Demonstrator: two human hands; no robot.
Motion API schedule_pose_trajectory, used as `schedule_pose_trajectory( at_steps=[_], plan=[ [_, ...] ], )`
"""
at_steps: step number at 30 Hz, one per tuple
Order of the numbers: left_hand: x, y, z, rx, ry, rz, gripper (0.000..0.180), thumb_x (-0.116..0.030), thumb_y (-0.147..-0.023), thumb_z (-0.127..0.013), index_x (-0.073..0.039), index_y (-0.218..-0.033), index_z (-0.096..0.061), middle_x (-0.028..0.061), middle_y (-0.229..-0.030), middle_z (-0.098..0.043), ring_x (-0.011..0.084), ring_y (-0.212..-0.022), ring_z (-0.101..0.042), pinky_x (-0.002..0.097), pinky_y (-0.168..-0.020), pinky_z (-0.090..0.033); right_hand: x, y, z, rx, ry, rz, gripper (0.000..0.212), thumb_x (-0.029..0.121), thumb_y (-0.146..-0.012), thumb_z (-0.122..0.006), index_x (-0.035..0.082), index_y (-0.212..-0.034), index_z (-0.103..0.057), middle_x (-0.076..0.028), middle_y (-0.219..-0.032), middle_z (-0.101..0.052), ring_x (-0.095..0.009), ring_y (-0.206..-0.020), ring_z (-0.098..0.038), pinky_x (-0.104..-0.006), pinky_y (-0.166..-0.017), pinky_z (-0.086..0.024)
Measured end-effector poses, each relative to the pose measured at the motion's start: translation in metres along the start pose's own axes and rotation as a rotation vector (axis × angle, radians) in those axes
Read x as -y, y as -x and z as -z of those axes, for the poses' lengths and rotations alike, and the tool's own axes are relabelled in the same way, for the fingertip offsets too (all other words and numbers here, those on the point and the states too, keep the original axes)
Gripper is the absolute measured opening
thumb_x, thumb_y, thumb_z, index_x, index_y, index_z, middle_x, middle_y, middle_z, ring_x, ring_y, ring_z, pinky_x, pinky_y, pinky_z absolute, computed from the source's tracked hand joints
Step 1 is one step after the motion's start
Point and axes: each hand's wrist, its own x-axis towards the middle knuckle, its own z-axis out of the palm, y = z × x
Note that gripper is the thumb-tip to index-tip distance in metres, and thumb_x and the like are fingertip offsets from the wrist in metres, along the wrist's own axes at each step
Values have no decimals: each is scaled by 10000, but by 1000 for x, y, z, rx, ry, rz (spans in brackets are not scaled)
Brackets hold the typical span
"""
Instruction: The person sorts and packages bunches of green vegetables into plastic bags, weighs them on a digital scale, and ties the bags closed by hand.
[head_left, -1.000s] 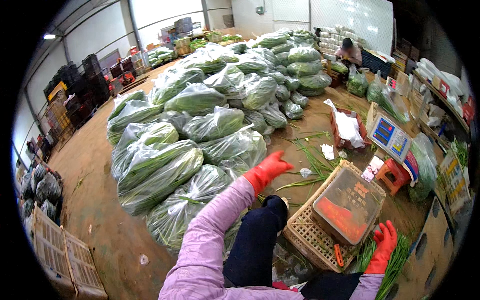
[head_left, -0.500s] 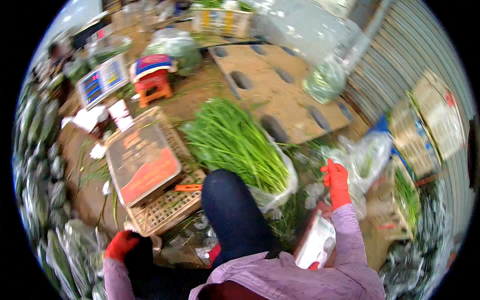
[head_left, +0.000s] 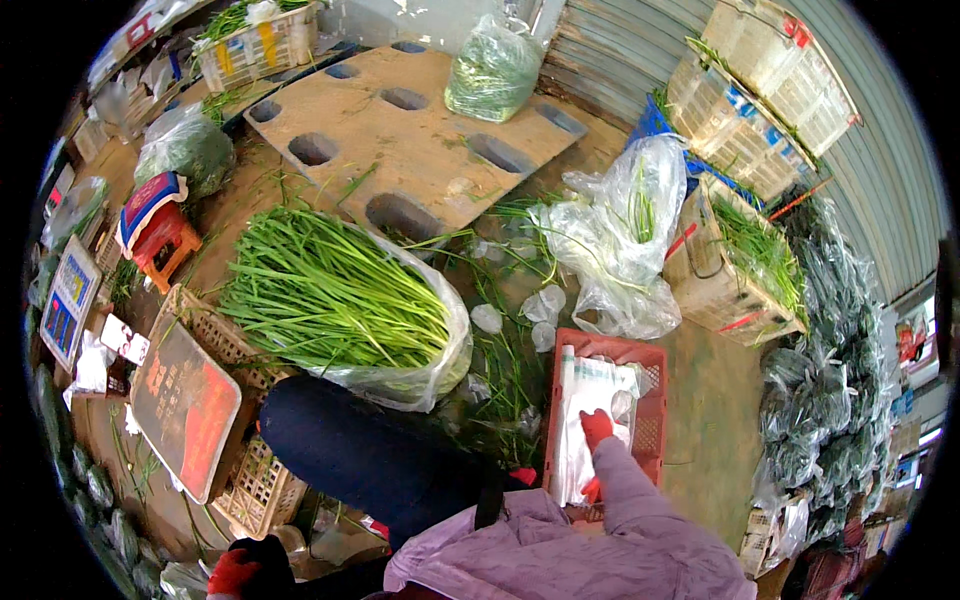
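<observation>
My right hand, in a red glove, reaches down onto a stack of white plastic bags in a red plastic basket. Its fingertips touch the bags, but whether they grip one is unclear. At the lower left, my left hand, also red-gloved, rests against my dark-trousered leg; its fingers are mostly hidden. Beyond my other knee lies a big bundle of long green leafy stalks in a clear plastic bag. Left of that knee, a flat-topped scale stands among tan plastic crates.
A brown board with oval holes lies at the back, bearing a bagged green vegetable. Crumpled clear bags and a crate of greens lie beyond the basket. Bagged produce is piled right. A red stool stands left.
My view has swung to the right. My right hand has gone from above the floor near the clear bags down to the white bags in the red basket. My left hand stays by my leg.
</observation>
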Motion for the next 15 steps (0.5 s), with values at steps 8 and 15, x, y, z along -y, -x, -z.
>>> schedule_pose_trajectory(
  at_steps=[8,15],
  plan=[
    [-87,11,29,188,223,-49,392,-198,-783,-695,37,-1093,-647,144,-989,-695,224,-903,-655,361,-843,-509,34,40,-19,290,-14,158,330,191,-896,-523,49,-1191,-558,-262,-1082,-608,-422,-906,-623,-457,-842,-489],
    [7,-29,20,-228,-26,-214,449,-163,-817,-670,55,-1190,-549,138,-909,-657,227,-806,-631,343,-738,-517,-8,18,68,-9,-173,255,155,178,-840,-585,69,-914,-668,-133,-751,-636,-305,-651,-628,-417,-601,-500]
  ],
)
